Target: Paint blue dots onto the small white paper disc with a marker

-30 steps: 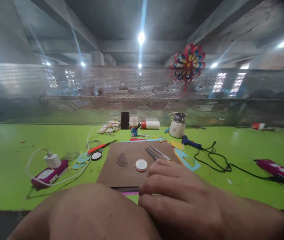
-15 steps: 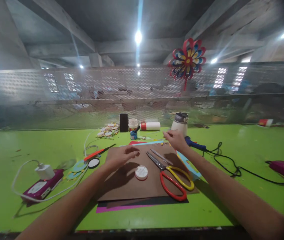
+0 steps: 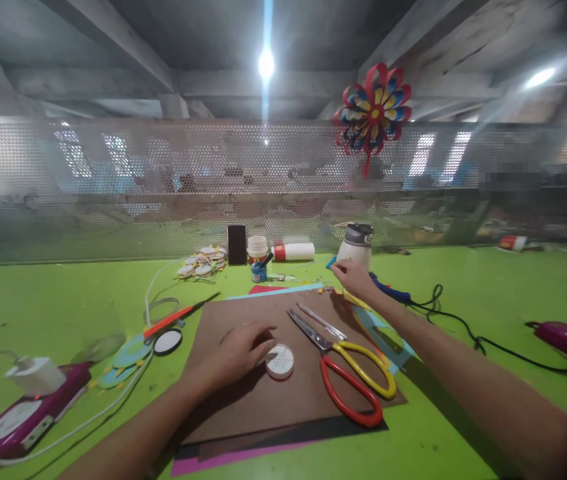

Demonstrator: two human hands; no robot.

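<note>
Above the brown sheet (image 3: 248, 413), my left hand (image 3: 246, 350) is open with bent fingers, its thumb tip at the edge of a round white disc (image 3: 280, 361). I cannot tell whether the thumb touches it. At the back right, my right hand (image 3: 354, 278) pinches a small blue piece (image 3: 331, 263) in front of the white bottle with a grey lid (image 3: 356, 250). A blue-handled tool (image 3: 393, 291) with a black cord lies partly hidden behind that wrist. Scissors (image 3: 324, 345) with red and yellow handles and a clear pen-like stick (image 3: 320, 322) rest on the sheet.
At left lie an orange cutter (image 3: 173, 322), a black-rimmed white disc (image 3: 168, 342), light-blue discs (image 3: 130, 351) and a purple power strip (image 3: 28, 417). Behind stand a blue bottle (image 3: 258, 271), a dark upright phone-like slab (image 3: 236, 245) and a mesh partition (image 3: 283, 160).
My left hand has come down and nearer to the white disc. A small blue piece now shows at my right fingertips. The whole view has shifted slightly.
</note>
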